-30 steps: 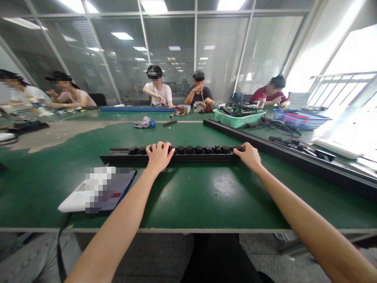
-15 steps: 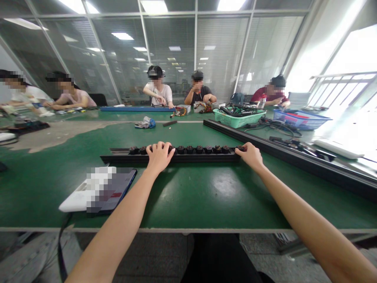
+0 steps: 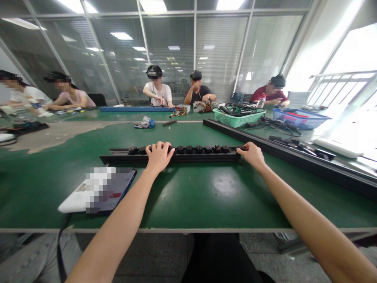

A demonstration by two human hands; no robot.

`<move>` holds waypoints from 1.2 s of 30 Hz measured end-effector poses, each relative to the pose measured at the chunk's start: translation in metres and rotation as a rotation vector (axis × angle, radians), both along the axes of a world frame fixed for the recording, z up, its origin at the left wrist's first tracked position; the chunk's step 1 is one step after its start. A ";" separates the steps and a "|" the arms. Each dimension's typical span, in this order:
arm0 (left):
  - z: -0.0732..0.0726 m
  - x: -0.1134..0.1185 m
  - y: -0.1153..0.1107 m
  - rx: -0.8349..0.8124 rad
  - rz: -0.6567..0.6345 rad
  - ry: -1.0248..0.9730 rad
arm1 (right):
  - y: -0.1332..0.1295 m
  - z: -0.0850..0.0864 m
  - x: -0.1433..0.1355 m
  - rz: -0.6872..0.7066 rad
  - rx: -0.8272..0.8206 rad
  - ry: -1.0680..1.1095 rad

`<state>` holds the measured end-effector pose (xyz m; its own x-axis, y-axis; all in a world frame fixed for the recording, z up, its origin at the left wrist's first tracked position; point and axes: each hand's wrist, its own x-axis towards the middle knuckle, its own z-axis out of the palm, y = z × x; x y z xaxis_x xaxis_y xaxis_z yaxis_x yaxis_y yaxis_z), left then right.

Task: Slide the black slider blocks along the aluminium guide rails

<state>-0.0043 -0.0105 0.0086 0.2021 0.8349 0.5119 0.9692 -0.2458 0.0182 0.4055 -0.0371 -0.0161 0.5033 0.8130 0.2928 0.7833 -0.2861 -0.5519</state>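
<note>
One long, straight black channel (image 3: 203, 158): lies crosswise before us on the smooth green worktop (image 3: 188, 208), carrying a row of squat, round black parts (image 3: 189, 149).
Left grip (image 3: 159, 157): curls over the row; what it clasps is hidden from us.
Right grip (image 3: 247, 149): pinches a small dark piece (image 3: 242, 148) at the channel's right end.
Dark piece: handling it seems our step; next calls for a braced channel, we judge.

A glossy finish is seen on the worktop (image 3: 212, 212); the near rail (image 3: 203, 158) looks made of metal, the green basket (image 3: 231, 121) of plastic.
</note>
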 end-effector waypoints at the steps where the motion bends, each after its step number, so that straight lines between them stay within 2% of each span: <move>1: 0.000 0.000 0.000 0.000 -0.001 0.001 | 0.000 0.001 0.000 -0.001 -0.003 -0.001; 14: -0.001 0.000 0.001 -0.004 0.005 0.005 | -0.004 0.006 0.002 -0.025 -0.071 -0.027; 18: -0.001 0.000 0.001 -0.002 0.002 0.012 | -0.007 0.005 0.016 -0.083 -0.130 -0.062; 25: -0.001 0.000 0.002 -0.007 0.007 0.022 | -0.007 -0.003 0.058 -0.194 -0.155 -0.120; 30: 0.000 0.001 0.001 -0.007 0.009 0.018 | -0.007 -0.007 0.069 -0.247 -0.217 -0.301; 36: -0.001 0.000 0.003 -0.017 0.002 -0.004 | -0.011 -0.009 0.081 -0.319 -0.230 -0.358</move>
<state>-0.0041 -0.0076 0.0075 0.1984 0.8437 0.4987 0.9695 -0.2436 0.0264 0.4863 -0.0481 -0.0256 0.6377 0.6991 0.3234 0.7652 -0.6234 -0.1611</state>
